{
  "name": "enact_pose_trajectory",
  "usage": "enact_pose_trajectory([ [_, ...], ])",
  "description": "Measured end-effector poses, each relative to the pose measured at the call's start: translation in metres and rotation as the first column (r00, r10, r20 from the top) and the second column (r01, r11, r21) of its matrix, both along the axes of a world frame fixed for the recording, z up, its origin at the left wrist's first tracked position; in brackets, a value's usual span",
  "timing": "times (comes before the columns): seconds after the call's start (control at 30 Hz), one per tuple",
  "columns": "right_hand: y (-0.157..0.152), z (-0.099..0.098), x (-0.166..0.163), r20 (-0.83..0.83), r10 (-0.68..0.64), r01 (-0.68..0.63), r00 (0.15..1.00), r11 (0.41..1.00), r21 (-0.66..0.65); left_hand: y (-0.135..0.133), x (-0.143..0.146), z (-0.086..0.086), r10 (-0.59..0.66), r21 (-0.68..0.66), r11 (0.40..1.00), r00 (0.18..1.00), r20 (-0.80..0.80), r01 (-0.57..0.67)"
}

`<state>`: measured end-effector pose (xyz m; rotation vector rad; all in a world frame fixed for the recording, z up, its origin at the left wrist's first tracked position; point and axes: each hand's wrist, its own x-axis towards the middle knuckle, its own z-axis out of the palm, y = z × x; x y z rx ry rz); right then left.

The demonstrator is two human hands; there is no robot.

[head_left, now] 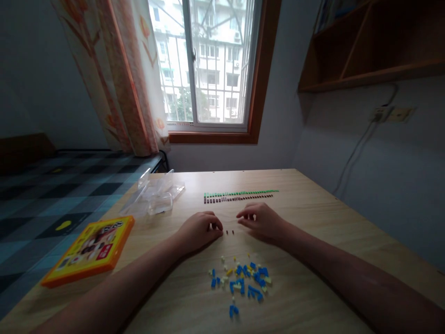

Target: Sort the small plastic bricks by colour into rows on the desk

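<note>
My left hand (202, 227) rests on the table with curled fingers. Its fingertips press together near the surface, and whatever they may hold is too small to make out. Just right of them lie two tiny dark brown bricks (232, 231). Beyond these, my right hand (261, 221) is held with bent fingers, thumb and fingertips slightly apart and nothing seen between them. Farther back, small bricks stand in two long lines: a green row (239, 193) and a dark brown row (236, 199). Closer to me is a loose pile of blue, yellow and cream bricks (257, 278).
An orange-yellow box (92, 248) lies at the left of the wooden table (313, 250). Clear plastic containers (160, 202) sit behind it. A bed with a checked cover (79, 185) adjoins the left side; a window (219, 69) is beyond the table.
</note>
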<state>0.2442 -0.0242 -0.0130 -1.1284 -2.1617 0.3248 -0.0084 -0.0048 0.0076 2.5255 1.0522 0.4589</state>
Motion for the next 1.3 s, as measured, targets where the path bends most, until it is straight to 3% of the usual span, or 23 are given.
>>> enact_pose_trajectory([
  [0.13,-0.012,-0.003,-0.019,0.040,0.028,-0.026,0.999,0.999,-0.043,0.000,0.000,-0.001,0.005,0.010,1.000,1.000,-0.005,-0.005],
  [0.53,-0.009,-0.010,-0.018,0.129,0.015,-0.015,0.992,1.000,0.004,0.002,-0.001,-0.003,0.014,-0.003,1.000,1.000,-0.018,-0.014],
  [0.63,0.003,-0.006,0.003,0.092,-0.023,0.018,0.995,0.998,0.053,0.002,-0.002,-0.003,-0.001,-0.003,1.000,1.000,-0.016,0.001],
  [0.73,0.024,0.001,0.048,0.072,-0.138,0.129,0.988,0.984,0.120,0.003,-0.002,-0.003,-0.004,-0.002,1.000,1.000,-0.021,0.004],
  [0.9,0.052,-0.007,0.132,0.096,-0.505,0.495,0.858,0.861,0.113,0.003,-0.002,-0.004,-0.005,0.010,1.000,1.000,-0.023,0.005],
  [0.97,0.056,-0.015,0.151,0.138,-0.571,0.568,0.809,0.820,0.063,0.003,-0.002,-0.004,-0.008,0.014,1.000,1.000,-0.023,0.009],
  [1.1,0.060,-0.028,0.157,0.182,-0.586,0.591,0.789,0.806,0.031,0.003,-0.002,-0.003,-0.005,0.008,1.000,1.000,-0.023,0.005],
  [1.3,0.067,-0.030,0.146,0.211,-0.583,0.592,0.785,0.805,0.022,0.002,-0.002,-0.002,-0.002,0.003,1.000,1.000,-0.027,0.002],
])
